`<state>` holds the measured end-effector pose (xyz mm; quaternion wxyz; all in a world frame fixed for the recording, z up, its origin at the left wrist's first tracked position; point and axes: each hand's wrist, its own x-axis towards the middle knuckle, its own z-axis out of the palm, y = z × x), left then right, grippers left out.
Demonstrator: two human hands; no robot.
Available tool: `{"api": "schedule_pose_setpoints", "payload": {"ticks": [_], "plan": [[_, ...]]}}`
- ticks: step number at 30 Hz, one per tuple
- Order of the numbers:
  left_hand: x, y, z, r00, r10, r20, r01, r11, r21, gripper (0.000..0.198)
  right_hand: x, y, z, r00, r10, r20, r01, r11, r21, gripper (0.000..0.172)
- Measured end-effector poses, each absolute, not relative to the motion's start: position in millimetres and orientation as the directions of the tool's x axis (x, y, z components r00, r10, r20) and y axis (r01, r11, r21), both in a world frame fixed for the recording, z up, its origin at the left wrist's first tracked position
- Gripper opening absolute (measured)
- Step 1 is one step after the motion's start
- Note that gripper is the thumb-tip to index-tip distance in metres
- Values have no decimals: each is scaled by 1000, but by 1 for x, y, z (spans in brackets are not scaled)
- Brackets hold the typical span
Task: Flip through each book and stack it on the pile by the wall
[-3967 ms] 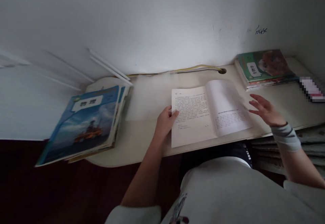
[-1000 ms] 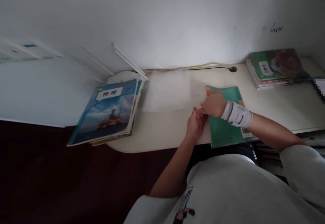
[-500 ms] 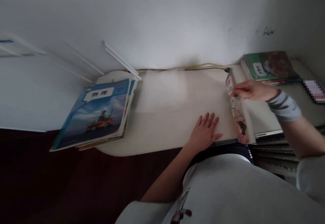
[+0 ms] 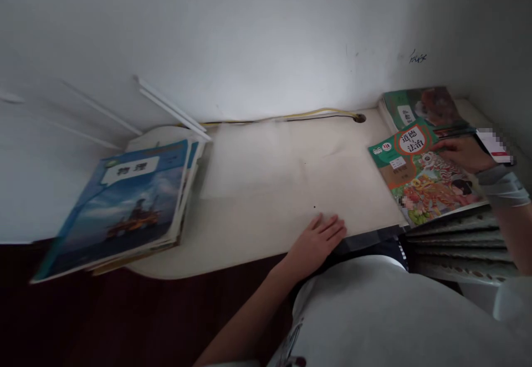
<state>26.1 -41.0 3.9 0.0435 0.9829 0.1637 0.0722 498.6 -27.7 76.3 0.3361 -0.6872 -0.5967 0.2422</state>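
A colourful textbook (image 4: pixel 436 187) with a green and orange cover lies face up near the right end of the bench (image 4: pixel 249 217), its nearer side reaching the near edge. The right hand (image 4: pixel 467 153), a grey band (image 4: pixel 505 184) around its wrist, is over the upper right part of that cover, fingers stretched across the picture; whether they grip the book or only press on it, I cannot tell. The left hand (image 4: pixel 313 245) rests palm down at the near edge of the bench, left of the book and well apart from it, its fingers straight, slightly parted and holding nothing.

Toward the far right corner sits a pile of books (image 4: pixel 440 106) with a green cover on top, just beyond the textbook, which overlaps it in view. A phone (image 4: pixel 496 142), its screen blurred out, is near the right hand. At the left end, a stack topped by a blue book (image 4: pixel 120 206) juts past the bench's rounded near left corner. A yellow cable (image 4: pixel 316 113) runs along the far edge to a round hole (image 4: pixel 359 118).
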Motion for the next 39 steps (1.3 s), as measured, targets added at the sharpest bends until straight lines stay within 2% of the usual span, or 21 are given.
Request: {"api": "schedule_pose_setpoints", "payload": {"ticks": [3, 6, 10, 13, 16, 18, 20, 22, 25, 28, 30, 39], "plan": [[-1, -30, 24, 902, 346, 259, 330, -938, 105, 39, 482, -33, 61, 323, 946, 16, 638, -205, -742, 23], [-38, -17, 43, 844, 431, 321, 443, -896, 38, 40, 451, -31, 42, 366, 930, 24, 583, -209, -785, 28], [-81, -7, 45, 792, 544, 276, 577, -815, -51, 36, 412, -16, 11, 309, 947, 94, 605, -119, -787, 32], [-100, -10, 36, 764, 623, 169, 639, -766, -64, 36, 402, -4, -1, 264, 952, 153, 660, -63, -749, 33], [-104, -17, 34, 685, 719, 117, 728, -682, -71, 47, 401, -1, 4, 256, 931, 260, 741, -16, -672, 32], [-89, -20, 40, 583, 787, 201, 810, -582, -72, 53, 393, -3, 15, 205, 907, 369, 827, 42, -561, 36], [-57, -20, 48, 499, 810, 308, 856, -515, -32, 50, 373, -7, 26, 47, 903, 427, 906, 142, -399, 39], [-10, -18, 52, 528, 782, 331, 823, -568, 28, 44, 341, -8, 35, -148, 909, 389, 936, 256, -243, 39], [60, -13, 42, 619, 763, 189, 766, -639, 69, 50, 292, -6, 37, -318, 920, 229, 928, 351, -120, 42], [96, -10, 21, 616, 788, 14, 786, -615, 66, 67, 264, -1, 28, -407, 911, 60, 905, 412, -104, 47], [99, -9, 8, 608, 794, -34, 794, -605, 63, 73, 259, 2, 20, -412, 911, 12, 906, 410, -106, 49], [89, -9, 0, 601, 799, -19, 796, -596, 106, 76, 264, 4, 20, -376, 927, -2, 917, 372, -143, 51]]}}
